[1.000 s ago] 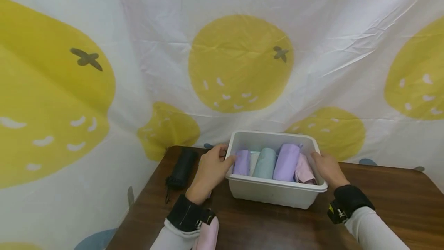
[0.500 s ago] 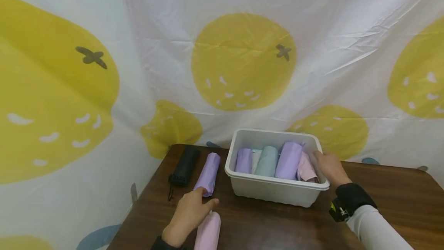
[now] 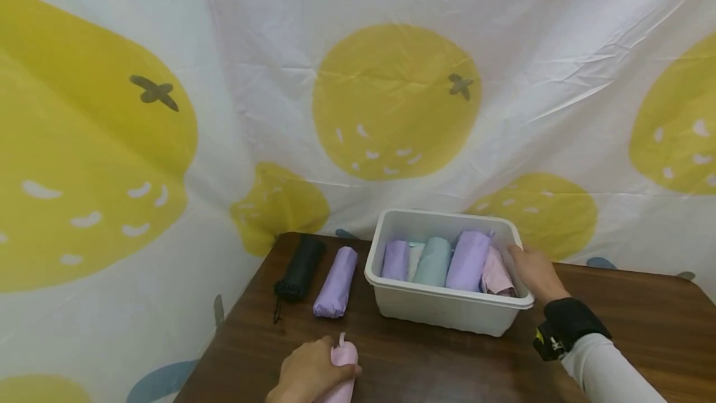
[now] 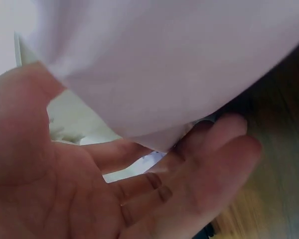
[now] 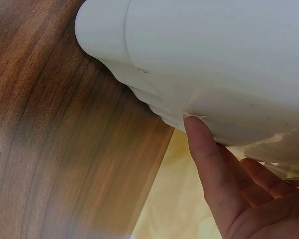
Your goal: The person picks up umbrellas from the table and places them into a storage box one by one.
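A pink folded umbrella with a small loop at its end lies at the table's near side. My left hand grips it, thumb along its right side; in the left wrist view my curled fingers stand around its pale cover. At the right end of a white plastic box, my right hand holds the rim. The right wrist view has the fingers against its outer wall. Inside are two purple rolls, a grey-green roll and a crumpled pink cloth-like piece.
Left of the box lie a purple folded umbrella and a black drawstring pouch. The brown wooden table ends at a lemon-print curtain behind and to the left.
My left hand has left the box's left rim, passed the purple umbrella, and come down onto the pink one. My right hand has stayed on the box, which stands where it was.
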A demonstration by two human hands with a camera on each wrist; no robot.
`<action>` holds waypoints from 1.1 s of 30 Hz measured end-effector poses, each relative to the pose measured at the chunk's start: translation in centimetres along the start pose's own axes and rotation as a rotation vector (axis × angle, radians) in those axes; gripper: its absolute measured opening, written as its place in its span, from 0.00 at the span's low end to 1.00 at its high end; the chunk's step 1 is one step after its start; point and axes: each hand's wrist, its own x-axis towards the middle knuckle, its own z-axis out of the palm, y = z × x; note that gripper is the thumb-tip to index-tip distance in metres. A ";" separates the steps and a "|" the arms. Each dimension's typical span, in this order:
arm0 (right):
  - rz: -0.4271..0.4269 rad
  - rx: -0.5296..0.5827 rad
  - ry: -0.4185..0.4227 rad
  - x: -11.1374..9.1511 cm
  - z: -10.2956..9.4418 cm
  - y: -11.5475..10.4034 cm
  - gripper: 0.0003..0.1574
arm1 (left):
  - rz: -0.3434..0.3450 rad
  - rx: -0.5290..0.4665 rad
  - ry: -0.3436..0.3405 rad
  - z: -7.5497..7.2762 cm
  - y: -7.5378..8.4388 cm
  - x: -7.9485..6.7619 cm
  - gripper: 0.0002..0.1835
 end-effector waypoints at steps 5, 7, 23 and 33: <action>0.003 -0.004 0.008 -0.1 0.1 -0.2 0.47 | 0.004 -0.004 -0.061 0.2 0.1 -0.3 0.46; 0.006 -0.003 0.011 -0.1 0.1 -0.2 0.47 | 0.011 -0.017 -0.072 0.2 0.0 -0.4 0.46; 0.021 0.022 -0.019 0.0 0.0 -0.1 0.47 | 0.066 -0.089 -0.053 2.8 -2.8 1.8 0.43; 0.014 0.023 -0.018 0.0 0.0 0.0 0.47 | 0.140 -0.144 -0.014 3.6 -3.0 2.3 0.37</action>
